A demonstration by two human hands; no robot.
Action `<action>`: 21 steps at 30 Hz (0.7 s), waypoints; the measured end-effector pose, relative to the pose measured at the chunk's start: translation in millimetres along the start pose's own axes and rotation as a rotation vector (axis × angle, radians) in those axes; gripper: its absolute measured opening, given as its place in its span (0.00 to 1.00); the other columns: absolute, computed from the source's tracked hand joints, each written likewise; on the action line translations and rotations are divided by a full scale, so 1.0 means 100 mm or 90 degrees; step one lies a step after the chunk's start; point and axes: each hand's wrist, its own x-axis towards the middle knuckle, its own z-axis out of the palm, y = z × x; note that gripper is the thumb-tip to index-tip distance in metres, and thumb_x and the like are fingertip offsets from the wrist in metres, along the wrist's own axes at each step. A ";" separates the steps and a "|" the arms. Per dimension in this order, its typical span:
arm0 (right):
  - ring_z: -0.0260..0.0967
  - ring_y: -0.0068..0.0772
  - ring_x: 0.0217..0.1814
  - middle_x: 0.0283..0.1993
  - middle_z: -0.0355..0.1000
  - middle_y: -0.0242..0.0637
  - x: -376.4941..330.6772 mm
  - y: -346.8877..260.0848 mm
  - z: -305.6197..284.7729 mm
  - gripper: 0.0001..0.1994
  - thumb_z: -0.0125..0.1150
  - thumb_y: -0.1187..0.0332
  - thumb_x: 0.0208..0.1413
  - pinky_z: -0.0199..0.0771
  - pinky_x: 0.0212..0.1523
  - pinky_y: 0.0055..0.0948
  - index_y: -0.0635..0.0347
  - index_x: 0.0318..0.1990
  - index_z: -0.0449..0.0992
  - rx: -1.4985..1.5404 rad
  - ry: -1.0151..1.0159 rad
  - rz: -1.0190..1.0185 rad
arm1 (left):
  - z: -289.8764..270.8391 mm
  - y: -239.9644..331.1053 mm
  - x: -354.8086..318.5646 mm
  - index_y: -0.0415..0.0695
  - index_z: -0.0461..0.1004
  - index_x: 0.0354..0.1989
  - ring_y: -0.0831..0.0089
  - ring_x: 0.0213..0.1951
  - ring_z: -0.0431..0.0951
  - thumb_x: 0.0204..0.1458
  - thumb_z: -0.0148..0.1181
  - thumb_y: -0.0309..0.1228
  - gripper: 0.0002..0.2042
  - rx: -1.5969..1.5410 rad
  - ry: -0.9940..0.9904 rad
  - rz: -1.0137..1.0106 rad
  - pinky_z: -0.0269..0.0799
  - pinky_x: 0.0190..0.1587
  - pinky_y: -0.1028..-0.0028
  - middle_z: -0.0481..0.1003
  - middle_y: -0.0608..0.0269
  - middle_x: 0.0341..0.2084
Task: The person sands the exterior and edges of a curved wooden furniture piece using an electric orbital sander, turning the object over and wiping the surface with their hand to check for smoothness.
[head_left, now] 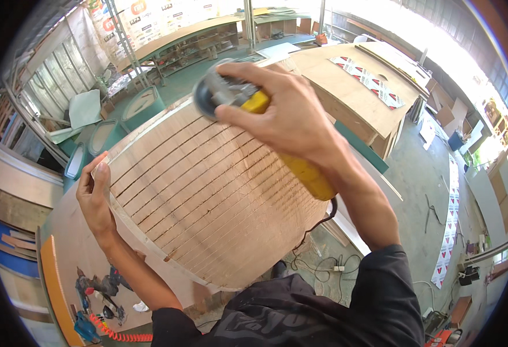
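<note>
My right hand [286, 113] is wrapped round a yellow angle grinder [309, 176]. Its round disc is blurred and sits over the far edge of a curved plywood panel [208, 194]. A row of parallel grooves, rough along their edges, runs across the panel's face. At the panel's left corner my left hand [96, 199] grips the pale edge, thumb on the near side and fingers partly hidden. From the grinder's lower end a dark cord [323, 222] hangs down past the panel's right side.
A worktable [63, 217] lies under the panel, with dark power tools [109, 289] and a red coiled hose [118, 334] at lower left. Green curved forms [143, 107] stand at far left. A large wooden bench [346, 87] stands far right; cables [329, 269] trail across the floor.
</note>
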 end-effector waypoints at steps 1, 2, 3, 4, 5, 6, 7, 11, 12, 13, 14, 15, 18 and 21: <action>0.81 0.48 0.45 0.49 0.79 0.57 0.01 0.09 -0.07 0.30 0.67 0.49 0.56 0.83 0.50 0.46 0.50 0.65 0.79 0.009 0.005 0.015 | 0.00 0.01 0.00 0.35 0.81 0.54 0.75 0.52 0.76 0.66 0.64 0.33 0.15 0.002 0.006 -0.005 0.69 0.60 0.75 0.80 0.59 0.50; 0.82 0.45 0.47 0.52 0.80 0.54 0.03 0.21 -0.16 0.30 0.69 0.49 0.56 0.84 0.51 0.43 0.48 0.65 0.79 0.007 0.006 0.048 | 0.02 0.01 0.01 0.35 0.81 0.54 0.74 0.53 0.76 0.66 0.65 0.34 0.15 0.005 0.005 -0.003 0.68 0.62 0.74 0.80 0.59 0.51; 0.82 0.44 0.47 0.52 0.80 0.54 0.05 0.29 -0.25 0.30 0.70 0.50 0.56 0.84 0.51 0.42 0.48 0.66 0.79 0.021 0.003 0.073 | 0.00 0.00 0.01 0.36 0.81 0.53 0.73 0.54 0.76 0.66 0.65 0.34 0.15 0.011 0.005 -0.003 0.68 0.63 0.73 0.80 0.58 0.52; 0.83 0.43 0.47 0.53 0.80 0.53 0.08 0.38 -0.33 0.30 0.71 0.50 0.56 0.84 0.50 0.42 0.48 0.66 0.78 0.035 0.001 0.098 | -0.01 -0.01 0.02 0.36 0.81 0.53 0.72 0.55 0.76 0.65 0.65 0.35 0.15 0.016 0.005 -0.002 0.67 0.64 0.72 0.80 0.57 0.53; 0.83 0.42 0.47 0.53 0.80 0.53 0.08 0.45 -0.39 0.31 0.71 0.51 0.55 0.85 0.50 0.42 0.48 0.66 0.78 0.051 -0.003 0.125 | -0.03 -0.02 0.03 0.36 0.81 0.53 0.72 0.56 0.76 0.65 0.65 0.35 0.16 0.016 0.004 -0.006 0.67 0.65 0.71 0.80 0.57 0.53; 0.82 0.39 0.46 0.52 0.81 0.50 0.08 0.53 -0.43 0.30 0.72 0.52 0.55 0.84 0.50 0.39 0.48 0.66 0.78 0.064 0.006 0.132 | -0.04 -0.04 0.03 0.36 0.81 0.53 0.71 0.57 0.76 0.65 0.65 0.36 0.16 0.016 0.002 -0.009 0.66 0.65 0.71 0.80 0.57 0.54; 0.82 0.37 0.44 0.50 0.81 0.48 0.07 0.60 -0.46 0.30 0.72 0.53 0.56 0.83 0.49 0.37 0.49 0.66 0.78 0.076 0.015 0.138 | -0.05 -0.05 0.03 0.36 0.81 0.53 0.70 0.58 0.76 0.65 0.65 0.36 0.16 0.016 0.001 -0.013 0.66 0.66 0.70 0.80 0.57 0.54; 0.78 0.27 0.40 0.41 0.82 0.38 0.04 0.76 -0.54 0.30 0.74 0.55 0.55 0.79 0.48 0.28 0.53 0.65 0.78 0.092 0.057 0.164 | -0.10 -0.10 0.04 0.35 0.80 0.56 0.73 0.53 0.77 0.70 0.60 0.36 0.16 0.030 -0.003 0.006 0.71 0.60 0.73 0.79 0.58 0.53; 0.78 0.26 0.40 0.41 0.82 0.37 0.04 0.79 -0.55 0.30 0.74 0.55 0.55 0.79 0.47 0.28 0.53 0.65 0.78 0.089 0.072 0.159 | -0.10 -0.11 0.03 0.35 0.79 0.56 0.73 0.53 0.77 0.70 0.60 0.36 0.16 0.024 0.000 0.002 0.71 0.60 0.73 0.79 0.58 0.53; 0.78 0.25 0.39 0.41 0.82 0.37 0.03 0.82 -0.56 0.30 0.73 0.55 0.55 0.79 0.47 0.27 0.53 0.65 0.78 0.085 0.087 0.154 | -0.10 -0.12 0.03 0.35 0.79 0.56 0.73 0.53 0.77 0.70 0.60 0.36 0.17 0.019 0.003 -0.003 0.71 0.60 0.73 0.79 0.58 0.54; 0.78 0.24 0.38 0.40 0.82 0.37 0.04 0.83 -0.60 0.29 0.73 0.55 0.56 0.79 0.45 0.27 0.54 0.64 0.78 0.098 0.071 0.185 | -0.08 -0.09 0.02 0.35 0.80 0.56 0.72 0.55 0.77 0.68 0.62 0.36 0.17 0.016 0.008 -0.011 0.69 0.62 0.72 0.79 0.57 0.54; 0.78 0.24 0.38 0.40 0.82 0.37 0.03 0.88 -0.62 0.29 0.73 0.55 0.56 0.79 0.45 0.27 0.54 0.64 0.79 0.082 0.080 0.188 | -0.05 -0.05 0.01 0.35 0.80 0.55 0.71 0.56 0.76 0.66 0.63 0.37 0.17 0.013 0.012 -0.018 0.67 0.64 0.71 0.80 0.57 0.54; 0.79 0.25 0.38 0.40 0.83 0.39 0.05 1.03 -0.75 0.29 0.74 0.55 0.56 0.80 0.44 0.28 0.53 0.64 0.79 0.055 0.099 0.209 | -0.06 -0.05 0.02 0.36 0.81 0.54 0.71 0.56 0.76 0.65 0.65 0.37 0.18 -0.008 0.006 -0.031 0.66 0.65 0.70 0.80 0.57 0.53; 0.80 0.28 0.39 0.43 0.82 0.42 0.05 0.99 -0.84 0.30 0.74 0.53 0.55 0.81 0.44 0.30 0.52 0.65 0.78 0.078 0.104 0.223 | -0.03 -0.07 0.04 0.35 0.81 0.54 0.71 0.55 0.76 0.65 0.65 0.37 0.18 -0.005 0.003 -0.017 0.66 0.64 0.71 0.80 0.58 0.52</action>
